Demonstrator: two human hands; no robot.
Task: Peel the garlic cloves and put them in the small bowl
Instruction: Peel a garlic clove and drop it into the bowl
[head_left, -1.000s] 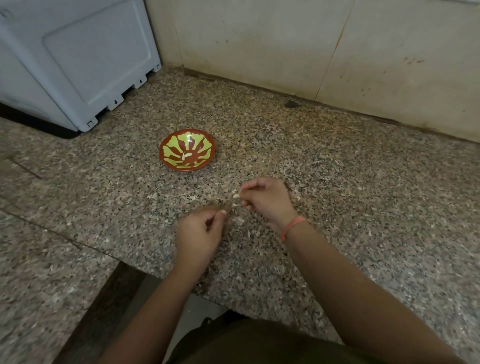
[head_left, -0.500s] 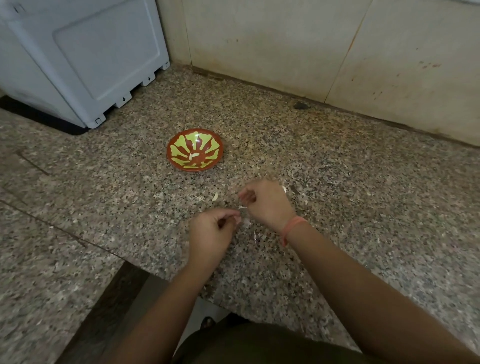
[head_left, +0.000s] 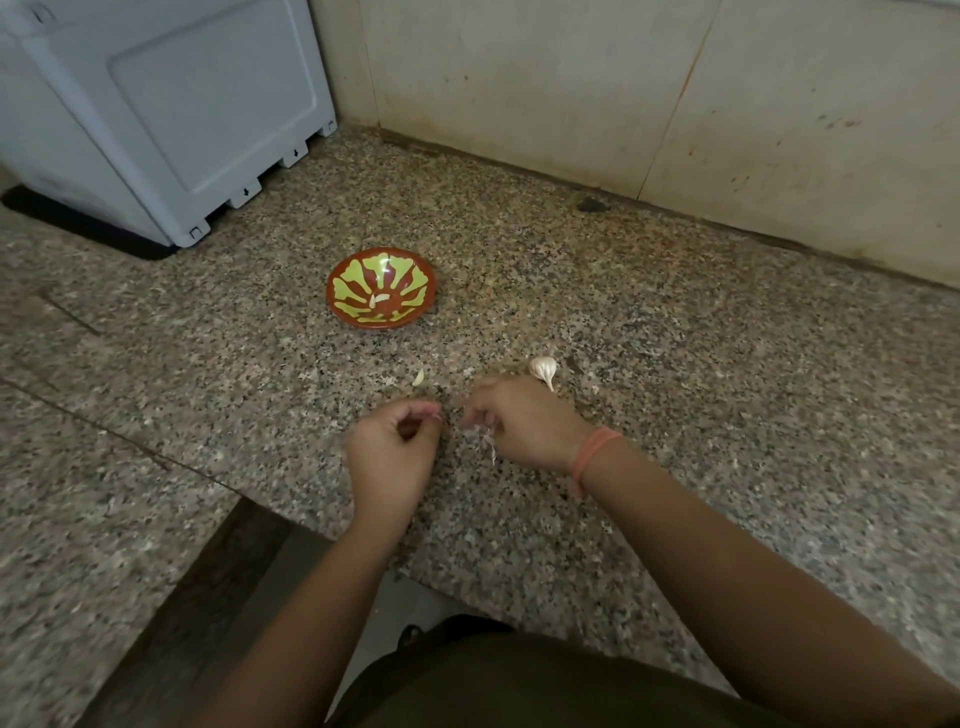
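Upper left: grey appliance (head_left: 156, 104) on the granite counter (head_left: 727, 415), tiny arrow marks on its foot tabs; centre-left, small bowl (head_left: 353, 291), red with green petals, one peeled clove (head_left: 378, 300) inside, and a garlic sliver (head_left: 418, 376) on the counter below-right of it. Left hand (head_left: 395, 452) at centre: fingers curled, thumb tip against forefinger, pinching something hidden in the grip, probably a garlic clove. Right hand (head_left: 524, 421) just beside it, fingertips clamped on a strip of papery skin (head_left: 489, 444); garlic bulb (head_left: 544, 369) on the counter at its far edge, orange wristband (head_left: 592, 457) on that wrist.
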